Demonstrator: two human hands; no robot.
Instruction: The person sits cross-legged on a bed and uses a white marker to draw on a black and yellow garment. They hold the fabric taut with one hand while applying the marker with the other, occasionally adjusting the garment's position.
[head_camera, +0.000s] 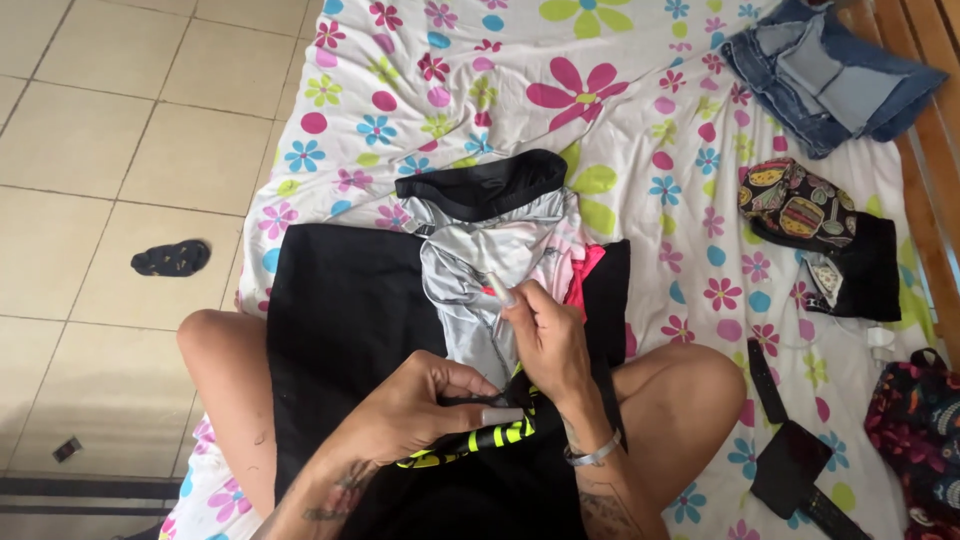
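- The flowered bedsheet (640, 130) fills the middle and top of the frame; bare room lies at the top.
- A black cloth (345, 310) is spread over the lap, flat like a work mat.
- The silver garment (480, 270) lies in the middle on it.
- The right hand (548, 340) has its fingers pinched shut on the garment's fold.
- The left hand (420, 405) has its fingers clamped on its lower edge, pulling it tight.
- A black sock (172, 258) lies left, on the floor.

Your left hand (415, 405) covers the lower end of the silver garment (480, 270), the patterned bag (920, 430) runs off the right edge, and the small floor scrap (67, 449) is too tiny to identify.
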